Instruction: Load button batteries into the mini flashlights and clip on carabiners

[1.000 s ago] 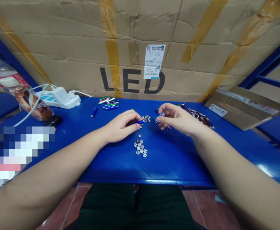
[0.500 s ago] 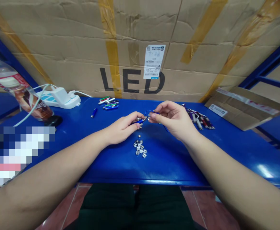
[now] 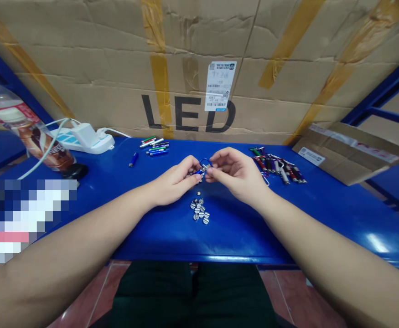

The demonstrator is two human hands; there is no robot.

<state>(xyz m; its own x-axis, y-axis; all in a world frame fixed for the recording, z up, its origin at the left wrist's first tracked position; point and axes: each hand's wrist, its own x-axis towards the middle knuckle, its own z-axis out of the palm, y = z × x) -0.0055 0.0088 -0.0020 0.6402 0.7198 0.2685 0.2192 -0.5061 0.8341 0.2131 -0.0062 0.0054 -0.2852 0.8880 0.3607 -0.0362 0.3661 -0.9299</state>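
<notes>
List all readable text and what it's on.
"LED": large cardboard box.
"NESC", apparently cut off: bottle.
White label on that box: print and barcode, too small and blurred to read.
Label on the small carton: too small to read.
Blue tube in the left hand: no legible print.

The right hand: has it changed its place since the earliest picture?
Yes. Against the printed letter D on the large cardboard box, the right hand has moved left, closer to the left hand.
</notes>
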